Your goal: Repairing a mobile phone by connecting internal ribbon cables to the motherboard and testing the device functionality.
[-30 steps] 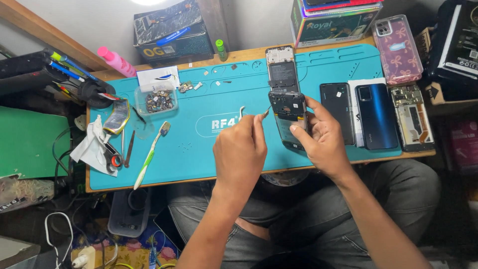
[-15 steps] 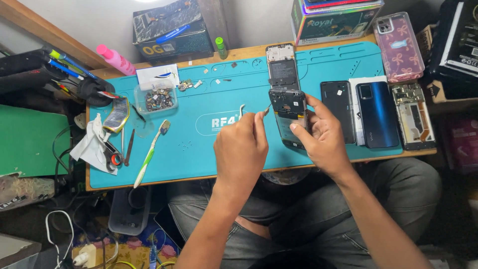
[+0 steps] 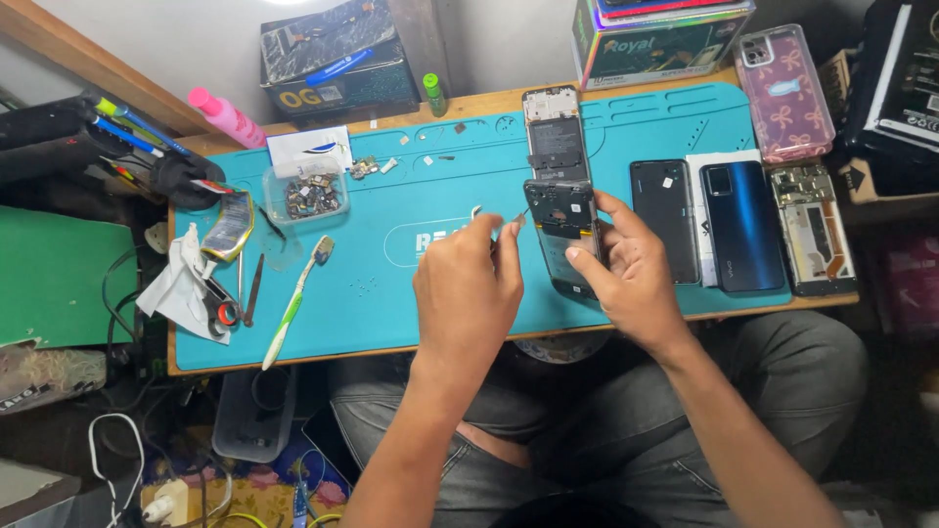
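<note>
1. The right hand [image 3: 634, 269] grips an opened phone [image 3: 565, 238], a dark slab with its back cover off, lying on the teal rubber mat [image 3: 391, 293] that covers the wooden desk [image 3: 509, 98]. Its thumb and fingers clasp the phone's long edges.
2. The left hand [image 3: 468, 293] is curled, its fingers pinched on thin metal tweezers [image 3: 515, 217], whose tip points at the phone's upper left edge.
3. A bare phone frame [image 3: 555, 132], pale and rectangular, lies just above the held phone.
4. To the right lie a black glass panel [image 3: 663, 215], a glossy blue phone back [image 3: 741, 227] and an exposed circuit chassis [image 3: 810, 230].
5. On the left of the mat sit a clear plastic tray of small parts [image 3: 308, 196], a green-and-white toothbrush [image 3: 293, 303] and a crumpled white cloth [image 3: 181, 279].
</note>
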